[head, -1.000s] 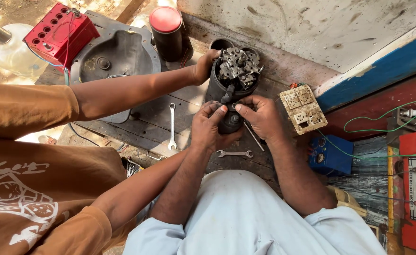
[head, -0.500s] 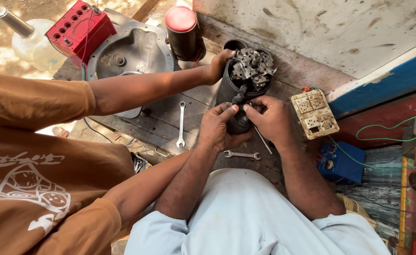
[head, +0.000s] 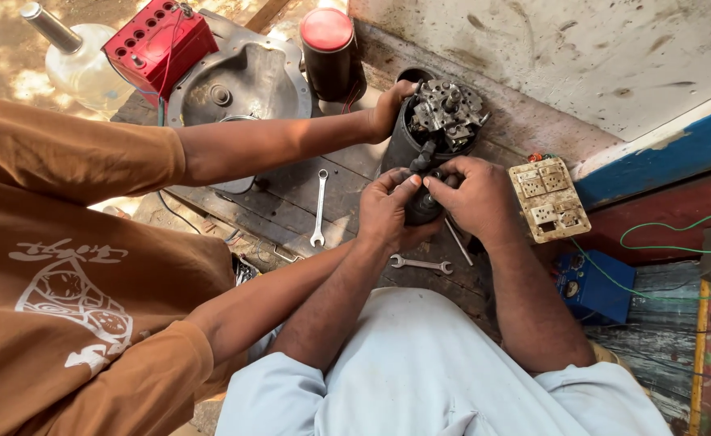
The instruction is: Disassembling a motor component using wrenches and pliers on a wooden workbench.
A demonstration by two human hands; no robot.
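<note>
**Starter motor being gripped from both sides on the bench**

So the motor (head: 432, 137) is being stood upright on the dark wooden bench (head: 291, 198), its open end with the grey brush plate and terminals being pointed up toward the camera. The lower black part of it is being clasped by both of the wearer's hands: the left hand (head: 389, 211) is being wrapped around it from the left with fingers curled shut on the housing, and the right hand (head: 475, 198) is being closed over it from the right, thumb and fingertips being pressed together at the top of that dark piece. Exactly what is being pinched between the fingertips can't be made out.

The motor is also being steadied by a co-worker's hand (head: 389, 109), reaching in from the left out of an orange sleeve (head: 65, 149) and being cupped against the upper left of the casing.

Around it: a spanner (head: 318, 208) is being left lying just left of the hands, a second spanner (head: 420, 263) just below them. A beige switchboard (head: 549, 200) is being kept to the right, near the right hand. A red battery (head: 160, 44), a grey metal cover (head: 246, 77) and a red-capped can (head: 331, 52) are being kept at the far side of the bench
</note>
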